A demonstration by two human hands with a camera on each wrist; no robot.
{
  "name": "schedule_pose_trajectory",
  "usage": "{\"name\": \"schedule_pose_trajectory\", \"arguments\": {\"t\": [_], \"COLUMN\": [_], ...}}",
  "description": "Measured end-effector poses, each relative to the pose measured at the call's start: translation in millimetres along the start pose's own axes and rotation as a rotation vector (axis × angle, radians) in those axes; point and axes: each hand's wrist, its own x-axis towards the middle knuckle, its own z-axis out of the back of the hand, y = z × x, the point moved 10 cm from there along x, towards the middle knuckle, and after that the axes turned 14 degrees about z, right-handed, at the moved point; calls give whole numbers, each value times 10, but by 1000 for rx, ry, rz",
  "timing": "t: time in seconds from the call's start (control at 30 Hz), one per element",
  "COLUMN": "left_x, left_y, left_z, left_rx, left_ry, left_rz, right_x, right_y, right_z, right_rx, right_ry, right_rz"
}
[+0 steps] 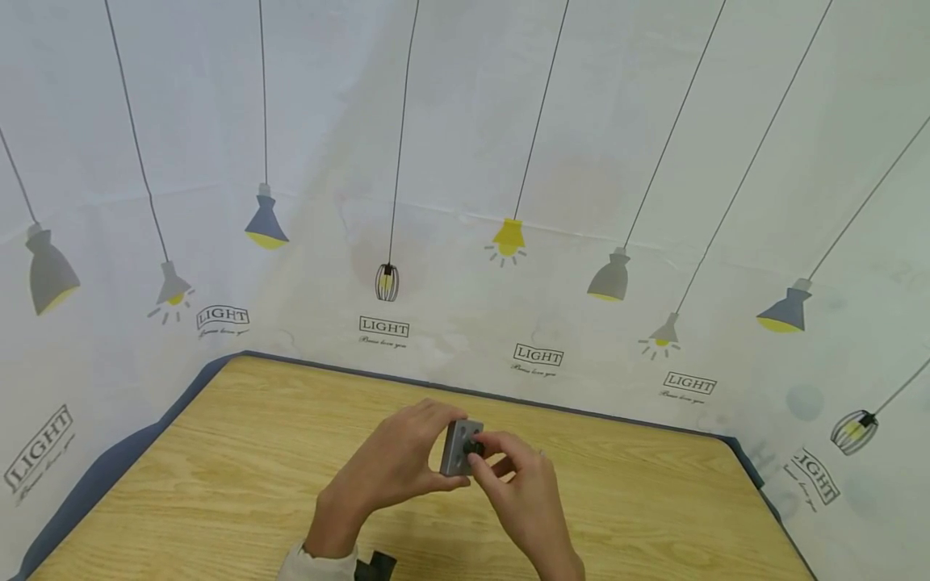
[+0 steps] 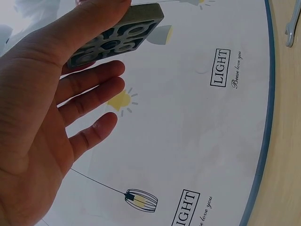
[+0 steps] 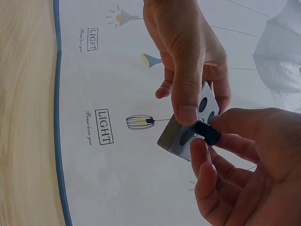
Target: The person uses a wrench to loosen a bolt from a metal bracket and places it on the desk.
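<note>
My left hand point(image 1: 395, 456) grips a small grey square block point(image 1: 452, 456) by its edges, above the wooden table. Round holes show on one face of the block in the right wrist view, and a pattern of recesses marks the other face point(image 2: 113, 41) in the left wrist view. Between thumb and fingertips, my right hand point(image 1: 525, 492) pinches a short black cylindrical piece with a ribbed side, like a socket-head bolt point(image 3: 208, 133). Its end meets the holed face near the middle; how deep it sits cannot be seen.
Below the hands lies a wooden tabletop point(image 1: 240, 452) with a dark blue edge. A white sheet point(image 1: 465, 161) printed with lamps stands behind and beside it. In the left wrist view a metal wrench-like tool point(image 2: 291, 30) lies on the table.
</note>
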Motion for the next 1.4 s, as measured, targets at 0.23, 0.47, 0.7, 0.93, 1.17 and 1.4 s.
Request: {"name": "schedule_pose_trajectory", "arguments": {"t": [0.23, 0.47, 0.7, 0.93, 1.17, 1.4], "left_x": [1, 1, -1, -3, -4, -6], "left_y": [12, -4, -2, 7, 11, 14], "left_z": [-6, 2, -1, -2, -3, 0], "left_rx": [2, 2, 12, 12, 12, 9], "left_ry": [20, 5, -3, -3, 0, 5], "left_rz": [23, 9, 4, 8, 7, 13], "right_x": [-7, -6, -7, -5, -3, -2], "right_y": [3, 16, 25, 36, 52, 62], "right_z": [-4, -7, -4, -1, 2, -6], "right_rx": [-9, -13, -19, -32, -54, -50], "right_ry": [20, 27, 28, 27, 28, 33], "right_rz": [-11, -11, -9, 6, 27, 41]}}
